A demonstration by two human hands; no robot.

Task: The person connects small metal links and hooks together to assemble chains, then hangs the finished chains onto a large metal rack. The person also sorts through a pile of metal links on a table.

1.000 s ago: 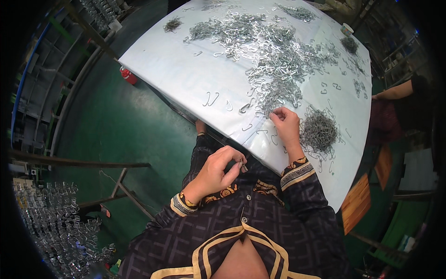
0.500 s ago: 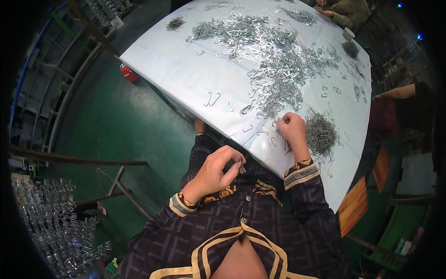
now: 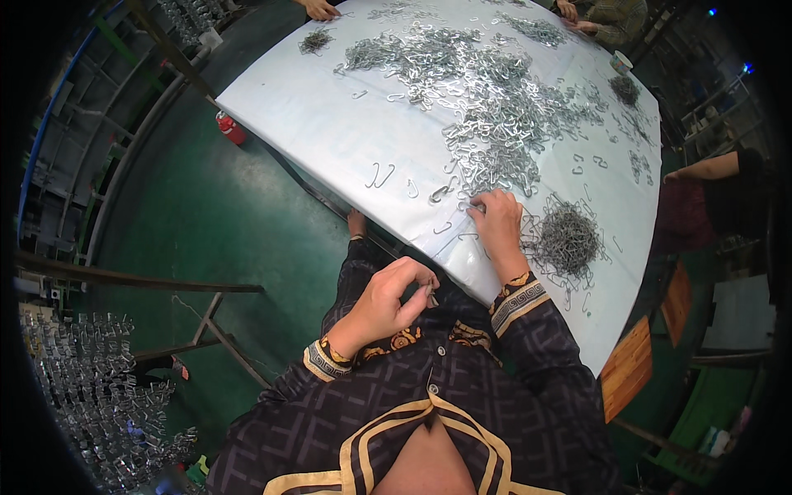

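Note:
Over my lap, just off the near table edge, my left hand is curled in a pinch. A small metal piece shows at its fingertips, too small to tell its exact kind. My right hand reaches onto the white-covered table, its fingertips pinched together at the near end of a big heap of silvery carabiner-shaped hooks. What those fingers hold, if anything, is hidden. Right of this hand lies a round pile of thin wire pieces. Several loose hooks are scattered to its left.
A co-worker's hand is at the far left table edge, another person's hands at the far right. A third person's arm is beside the right edge. A red bottle stands by the left corner; racks of metal parts are lower left.
My right hand has shifted left and slightly away from me, from beside the wire pile to the heap's near end. My left hand stays put. A co-worker's hand has appeared at the far left.

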